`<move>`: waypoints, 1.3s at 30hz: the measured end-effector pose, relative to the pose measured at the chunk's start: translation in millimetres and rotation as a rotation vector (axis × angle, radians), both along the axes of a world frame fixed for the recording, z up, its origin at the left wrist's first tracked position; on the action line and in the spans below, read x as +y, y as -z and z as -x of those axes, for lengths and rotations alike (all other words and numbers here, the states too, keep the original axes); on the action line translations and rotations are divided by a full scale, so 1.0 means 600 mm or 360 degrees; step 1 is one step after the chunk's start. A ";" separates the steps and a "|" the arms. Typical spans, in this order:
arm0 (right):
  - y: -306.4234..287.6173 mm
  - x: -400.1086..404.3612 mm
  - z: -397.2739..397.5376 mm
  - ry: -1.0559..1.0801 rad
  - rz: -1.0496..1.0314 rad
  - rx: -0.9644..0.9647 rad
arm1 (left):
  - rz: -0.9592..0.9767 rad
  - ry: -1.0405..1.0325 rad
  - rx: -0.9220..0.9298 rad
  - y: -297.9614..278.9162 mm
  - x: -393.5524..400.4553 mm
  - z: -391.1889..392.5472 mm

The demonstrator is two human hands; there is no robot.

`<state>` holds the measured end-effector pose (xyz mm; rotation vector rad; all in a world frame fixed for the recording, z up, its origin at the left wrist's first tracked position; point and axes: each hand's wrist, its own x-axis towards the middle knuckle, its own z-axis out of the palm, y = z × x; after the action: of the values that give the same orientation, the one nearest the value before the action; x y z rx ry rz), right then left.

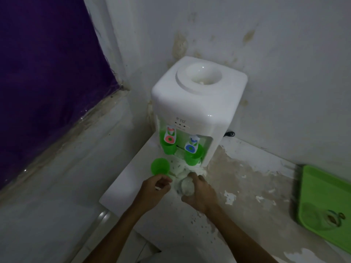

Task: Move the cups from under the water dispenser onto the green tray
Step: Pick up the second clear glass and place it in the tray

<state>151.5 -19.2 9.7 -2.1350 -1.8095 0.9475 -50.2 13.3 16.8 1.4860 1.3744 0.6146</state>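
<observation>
A white water dispenser (197,103) stands in the corner of the counter. One green cup (168,149) sits under its red tap and another green cup (193,158) under its blue tap. A third green cup (160,166) is in front of the drip tray, mouth towards me, with my left hand (154,189) gripping its base. My right hand (200,193) is closed around a pale, translucent cup-like object (187,187) just in front of the dispenser. The green tray (326,198) lies flat at the far right of the counter, well away from both hands.
The counter (247,179) is stained and patchy between the dispenser and the tray. White walls close in behind and to the left, with a purple panel (47,73) at the upper left. A black cable (229,134) shows behind the dispenser.
</observation>
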 end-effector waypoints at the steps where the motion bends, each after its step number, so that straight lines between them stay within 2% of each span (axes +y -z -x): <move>1: -0.008 -0.007 -0.008 0.0046 -0.0061 0.0049 | 0.0016 0.0012 -0.0007 0.001 -0.001 -0.007; 7: -0.074 -0.054 -0.090 0.0287 -0.0353 0.0309 | 0.0206 0.0029 -0.0214 -0.002 -0.007 -0.117; 11: -0.110 -0.094 -0.145 0.0405 -0.0454 0.0433 | 0.0761 -0.0135 -0.0523 -0.028 -0.014 -0.207; 15: -0.117 -0.146 -0.204 0.0536 -0.0568 0.0579 | 0.1264 -0.0013 -0.0799 -0.050 -0.038 -0.289; 19: -0.110 -0.214 -0.271 0.0702 -0.0580 0.0687 | 0.1455 0.0233 -0.0899 -0.054 -0.086 -0.371; 25: -0.106 -0.315 -0.377 0.0891 -0.0498 0.0906 | 0.1698 0.0242 -0.0912 -0.041 -0.167 -0.491; 27: -0.105 -0.347 -0.416 0.0946 -0.0454 0.0996 | 0.1665 0.0289 -0.0898 -0.029 -0.192 -0.532; 30: -0.097 -0.387 -0.475 0.1079 -0.0427 0.1064 | 0.1447 0.0383 -0.0767 -0.023 -0.219 -0.591; 34: -0.094 -0.434 -0.565 0.1393 -0.0610 0.0969 | 0.1034 0.0530 -0.0458 -0.039 -0.246 -0.691; 39: -0.065 -0.472 -0.676 0.1721 -0.0851 0.0867 | 0.0425 0.0843 -0.0290 -0.069 -0.273 -0.827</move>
<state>557.1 -302.6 48.9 -1.8094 -0.4122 0.5540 445.7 -150.3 57.9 1.4524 0.8327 0.2111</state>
